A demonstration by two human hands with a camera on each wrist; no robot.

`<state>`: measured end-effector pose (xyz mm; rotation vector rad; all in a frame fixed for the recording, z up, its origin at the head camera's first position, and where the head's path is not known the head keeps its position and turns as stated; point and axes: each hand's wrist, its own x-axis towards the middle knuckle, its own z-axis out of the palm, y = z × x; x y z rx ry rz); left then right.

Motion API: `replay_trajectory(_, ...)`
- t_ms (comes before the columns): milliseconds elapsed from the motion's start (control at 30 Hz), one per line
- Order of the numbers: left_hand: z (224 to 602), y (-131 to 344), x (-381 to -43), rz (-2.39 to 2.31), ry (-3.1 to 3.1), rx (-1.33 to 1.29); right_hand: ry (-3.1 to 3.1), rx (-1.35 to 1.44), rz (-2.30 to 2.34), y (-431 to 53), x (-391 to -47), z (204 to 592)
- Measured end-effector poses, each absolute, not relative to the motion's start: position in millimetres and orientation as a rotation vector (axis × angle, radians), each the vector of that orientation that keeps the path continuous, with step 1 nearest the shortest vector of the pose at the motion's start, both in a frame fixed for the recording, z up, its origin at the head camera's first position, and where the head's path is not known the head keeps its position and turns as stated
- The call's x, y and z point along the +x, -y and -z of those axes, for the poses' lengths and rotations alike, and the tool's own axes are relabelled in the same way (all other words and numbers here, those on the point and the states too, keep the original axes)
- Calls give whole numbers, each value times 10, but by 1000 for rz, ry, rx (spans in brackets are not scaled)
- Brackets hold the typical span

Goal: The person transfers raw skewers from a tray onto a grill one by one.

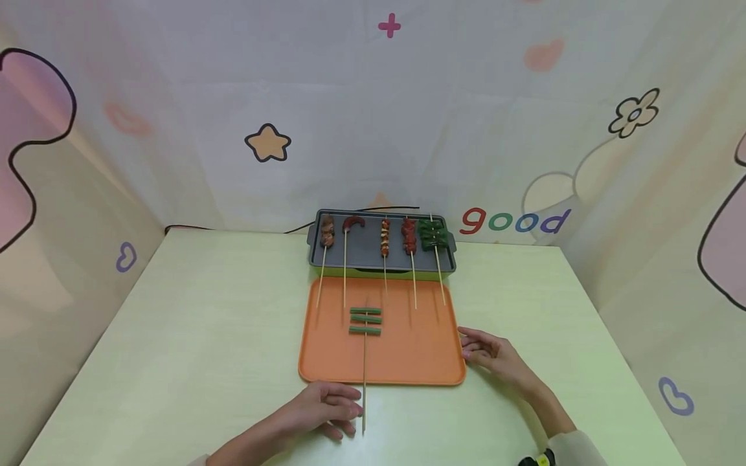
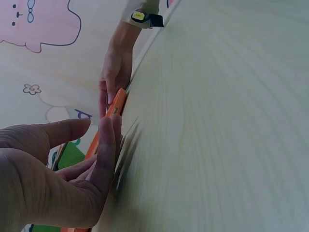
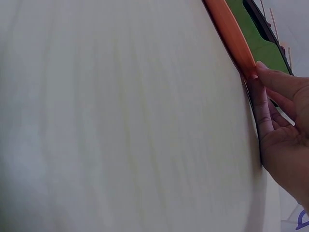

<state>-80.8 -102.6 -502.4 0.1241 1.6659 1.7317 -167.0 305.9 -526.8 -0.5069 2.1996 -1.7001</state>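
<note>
On the orange tray (image 1: 421,355) lies a skewer (image 1: 364,362) threaded with three short green sticks, its bare end reaching past the tray's front edge. My left hand (image 1: 329,409) is just left of that bare end, fingertips right at the stick. In the left wrist view its thumb stands apart from the fingers (image 2: 104,159). At the tray's right side, my right hand (image 1: 495,357) pinches the rim; the right wrist view has the thumb (image 3: 277,79) over the orange edge and a finger below it.
Behind the tray stands a green-sided toy grill (image 1: 367,249). Several toy skewers lie across it, among them a red curled piece (image 1: 353,222) and a dark green leafy one (image 1: 432,234), their sticks reaching over the tray. A patterned cloth (image 1: 361,129) hangs behind the pale table (image 1: 221,310).
</note>
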Motion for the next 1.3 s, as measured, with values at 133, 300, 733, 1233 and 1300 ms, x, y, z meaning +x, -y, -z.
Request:
replay_trajectory(133, 5029, 990, -809, -1758, -1609, 103, -2200, -511, 1697, -3055, -1671, 5262)
replay_trajectory(300, 5037, 940, -794, -1768, -1576, 66, -2210, -506, 1685, -3044, -1667, 5240)
replay_trajectory(733, 5015, 847, -703, -1831, -1634, 69, -2216, -483, 1698, -3038, -1636, 5244)
replay_trajectory(1233, 5044, 994, -661, -1823, -1735, 130, -2202, -486, 1707, -3035, -1638, 5232)
replay_trajectory(1300, 5064, 1010, -664, -1843, -1741, 146, -2199, -488, 1710, -3029, -1640, 5236)
